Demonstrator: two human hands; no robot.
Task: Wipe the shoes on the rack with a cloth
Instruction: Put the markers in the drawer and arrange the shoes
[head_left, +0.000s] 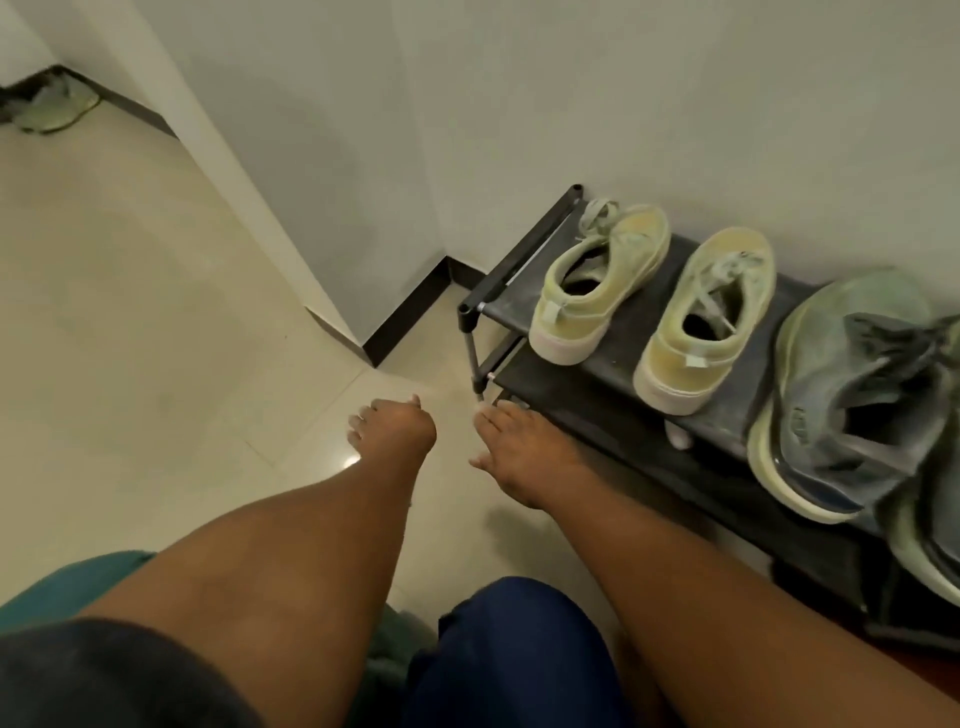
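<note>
A low black shoe rack (618, 332) stands against the white wall at the right. On its top shelf sit two pale yellow sneakers, heels towards me: one at the left end (597, 280) and one beside it (701, 322). Further right lies a grey-blue running shoe (852, 395), with a second one (930, 530) partly cut off by the frame edge. Neither of my hands is in view. My two bare legs stretch forward, my left foot (395, 426) on the tile and my right foot (519, 452) against the rack's lower corner. A dark blue fabric (519, 654) lies between my legs; I cannot tell whether it is a cloth.
A wall corner with dark skirting (405, 312) juts out just left of the rack. Pale floor tiles (145, 291) spread to the left. Another greenish shoe (52, 111) lies on the floor at the far top left. Green fabric (67, 587) shows at the lower left.
</note>
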